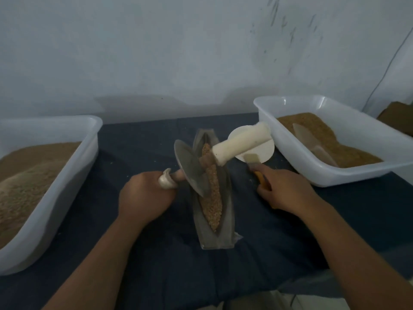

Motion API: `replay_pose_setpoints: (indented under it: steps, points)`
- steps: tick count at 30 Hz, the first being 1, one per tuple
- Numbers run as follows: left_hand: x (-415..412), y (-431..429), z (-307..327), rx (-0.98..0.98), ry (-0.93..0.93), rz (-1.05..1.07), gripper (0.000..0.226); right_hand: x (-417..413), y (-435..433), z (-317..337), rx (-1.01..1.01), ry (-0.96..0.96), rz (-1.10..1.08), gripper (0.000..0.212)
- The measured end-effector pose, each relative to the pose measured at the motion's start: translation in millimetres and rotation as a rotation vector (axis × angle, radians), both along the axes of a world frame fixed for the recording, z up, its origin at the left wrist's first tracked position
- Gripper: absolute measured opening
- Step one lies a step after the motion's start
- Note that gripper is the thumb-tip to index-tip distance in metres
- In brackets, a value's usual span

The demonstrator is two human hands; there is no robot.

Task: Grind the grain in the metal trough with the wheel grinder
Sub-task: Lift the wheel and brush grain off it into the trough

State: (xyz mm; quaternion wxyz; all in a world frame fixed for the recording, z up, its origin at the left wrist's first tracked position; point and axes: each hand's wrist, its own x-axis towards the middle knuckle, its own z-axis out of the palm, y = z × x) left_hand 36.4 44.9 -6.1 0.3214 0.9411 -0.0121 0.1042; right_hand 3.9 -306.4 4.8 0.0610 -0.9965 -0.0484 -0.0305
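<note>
Left hand (145, 198) grips one handle of the wheel grinder (190, 168); right hand (288, 193) holds an orange-handled tool (260, 176). Grinder disc stands tilted on the grain (213, 198) in the metal trough (214, 240), centre. Left tub (55, 209) lies at 9 o'clock, right tub (324, 175) at 2 o'clock.

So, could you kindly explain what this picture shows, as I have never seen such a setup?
There is no machine: the one picture comes from a camera on a person's head, looking down at their two bare hands. On a dark blue cloth lies a metal trough of grain. The left hand grips one handle of the wheel grinder, whose disc stands tilted in the trough. The right hand holds what looks like a brush. A left tub and a right tub hold meal.
</note>
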Motion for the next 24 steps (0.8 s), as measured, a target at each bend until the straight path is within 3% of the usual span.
replay_pose_setpoints:
  steps: [3,6,7,9,12,16,22,24]
  points:
    - [-0.6,1.1,2.5,-0.054,0.010,-0.005,0.008,5.8,-1.5,7.2,0.330,0.002,-0.045,0.022]
    - [0.1,0.1,3.2,-0.136,0.036,0.000,0.008,15.3,6.0,22.4,0.749,-0.015,-0.042,0.035]
    - [-0.1,-0.1,2.5,-0.166,0.046,0.004,0.009,18.3,10.6,26.3,0.816,-0.036,-0.015,0.029]
    - [0.2,0.5,1.6,-0.215,0.057,0.009,0.012,25.3,21.1,32.1,0.728,-0.241,0.018,0.012]
    - [0.7,1.3,1.8,-0.284,0.088,0.017,0.013,37.3,44.0,42.2,0.669,-0.581,0.031,0.023]
    - [1.2,0.2,3.1,-0.350,0.101,0.027,0.017,62.0,70.5,48.9,0.830,-0.470,0.018,0.022]
    - [2.5,2.8,5.2,-0.403,0.108,0.051,0.022,77.2,85.0,40.3,0.608,-0.204,0.075,0.029]
    - [2.7,3.2,6.7,-0.417,0.113,0.057,0.021,74.0,80.6,41.9,0.542,-0.212,0.118,0.030]
